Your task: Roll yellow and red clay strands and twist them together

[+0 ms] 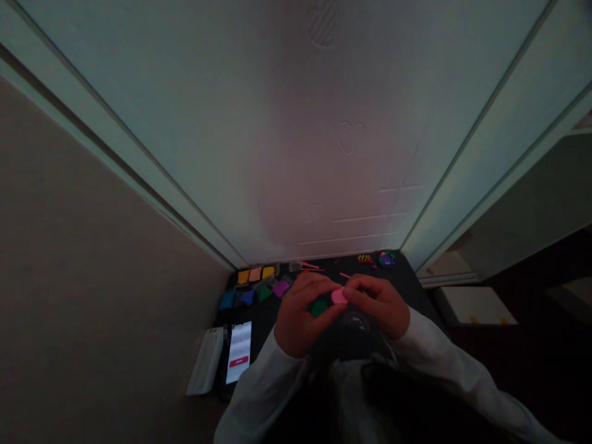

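A flat, rounded piece of pink modelling clay (339,296) is pinched between my two hands above the dark table. My left hand (303,311) grips its left side between thumb and fingers. From the right, my right hand (380,303) presses its fingertips on the edge of the same piece. A round green piece (319,308) shows below, in the gap of my left hand; whether it lies on the table I cannot tell. Just under my hands is a clear, shiny object (356,319), partly hidden and too dim to name.
Blue packets (246,298), a purple packet (280,288) and yellow ones (268,272) lie at the left. Pink sticks (311,266) rest near the wall. A decorated blue disc (386,260) and small coloured beads (365,258) sit back right. A lit phone (239,351) lies front left.
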`<state>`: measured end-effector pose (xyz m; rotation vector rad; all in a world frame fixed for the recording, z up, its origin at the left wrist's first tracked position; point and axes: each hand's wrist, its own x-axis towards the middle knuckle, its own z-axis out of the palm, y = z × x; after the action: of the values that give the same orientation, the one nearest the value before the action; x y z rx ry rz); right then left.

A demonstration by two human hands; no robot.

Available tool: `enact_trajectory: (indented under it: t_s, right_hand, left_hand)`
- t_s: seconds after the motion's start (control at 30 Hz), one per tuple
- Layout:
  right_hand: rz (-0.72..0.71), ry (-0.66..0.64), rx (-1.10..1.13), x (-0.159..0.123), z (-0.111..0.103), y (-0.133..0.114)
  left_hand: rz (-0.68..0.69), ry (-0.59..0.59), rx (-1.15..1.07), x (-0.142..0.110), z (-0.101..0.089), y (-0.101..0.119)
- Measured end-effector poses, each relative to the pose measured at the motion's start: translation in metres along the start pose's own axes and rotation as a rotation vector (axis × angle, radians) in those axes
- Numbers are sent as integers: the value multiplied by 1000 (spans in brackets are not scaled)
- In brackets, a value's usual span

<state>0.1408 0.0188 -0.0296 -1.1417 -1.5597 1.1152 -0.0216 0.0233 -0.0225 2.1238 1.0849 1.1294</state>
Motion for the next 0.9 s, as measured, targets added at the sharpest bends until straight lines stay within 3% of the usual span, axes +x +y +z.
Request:
enact_trajectory:
  t_s: [0.9]
  right_hand:
    - [-13,-55,79,1,1,0]
  left_hand:
    - [12,7,-30,-1,4,-1]
